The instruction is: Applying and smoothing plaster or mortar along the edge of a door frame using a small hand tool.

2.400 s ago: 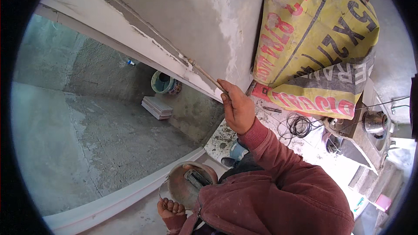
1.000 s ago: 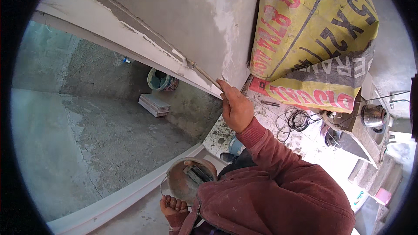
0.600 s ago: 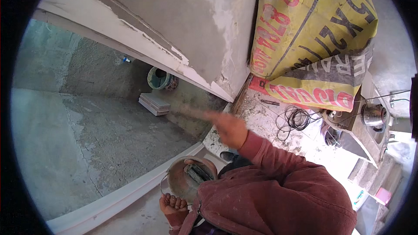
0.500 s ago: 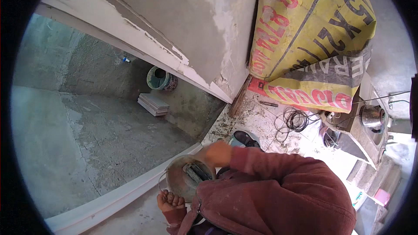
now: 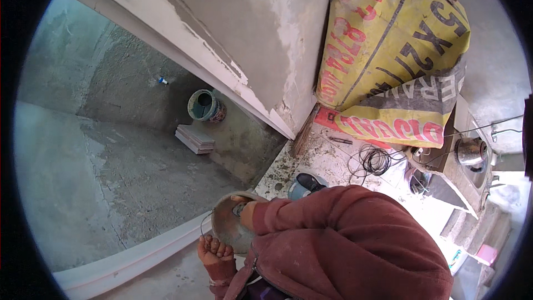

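Note:
A round bucket (image 5: 244,241) with mortar-stained grey walls stands close in front of me, beside the white door sill. My left hand (image 5: 215,249) is closed at its near left side, its fingers round the thin wire bucket handle (image 5: 201,223). My right hand (image 5: 247,214) reaches down inside the bucket, fingers curled about a dark grey object (image 5: 239,209). Most of that object is covered by the hand, so its kind cannot be made out. Both arms wear maroon sleeves.
Past the sill (image 5: 139,260) lies a rough cement floor with stacked tiles (image 5: 195,139) and a second bucket (image 5: 203,105). Beyond my right arm are a coiled black cable (image 5: 375,159), a yellow printed tarp (image 5: 388,50), and a metal pot (image 5: 471,151) by a sink.
My right hand has moved left and down into the bucket, from its right rim onto the dark object. My left hand keeps its hold on the wire handle.

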A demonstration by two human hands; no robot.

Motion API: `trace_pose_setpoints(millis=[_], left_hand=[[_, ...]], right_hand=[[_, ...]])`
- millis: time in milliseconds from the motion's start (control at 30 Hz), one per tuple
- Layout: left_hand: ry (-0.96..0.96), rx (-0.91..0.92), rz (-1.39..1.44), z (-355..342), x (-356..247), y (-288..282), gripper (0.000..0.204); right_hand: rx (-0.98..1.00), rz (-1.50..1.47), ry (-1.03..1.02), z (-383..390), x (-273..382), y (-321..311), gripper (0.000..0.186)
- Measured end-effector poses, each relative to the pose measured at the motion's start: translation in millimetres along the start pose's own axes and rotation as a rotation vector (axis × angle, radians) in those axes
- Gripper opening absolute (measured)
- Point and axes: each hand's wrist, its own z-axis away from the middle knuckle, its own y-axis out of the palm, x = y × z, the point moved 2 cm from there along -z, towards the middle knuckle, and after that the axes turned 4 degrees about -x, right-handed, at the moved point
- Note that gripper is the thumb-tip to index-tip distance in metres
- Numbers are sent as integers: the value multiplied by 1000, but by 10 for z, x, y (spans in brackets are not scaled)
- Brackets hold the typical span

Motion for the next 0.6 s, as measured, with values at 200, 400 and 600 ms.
trace_pose_setpoints(millis=[200, 400, 600], left_hand=[[-30, 9, 13, -100, -13, 28, 24], [-9, -5, 37, -76, -71, 9, 25], [-36, 45, -4, -91, -30, -96, 24]], right_hand=[[80, 19, -390, -260, -237, -51, 17], [-66, -264, 76, 641, -531, -771, 21], [-662, -369, 490, 1092, -1103, -863, 39]])
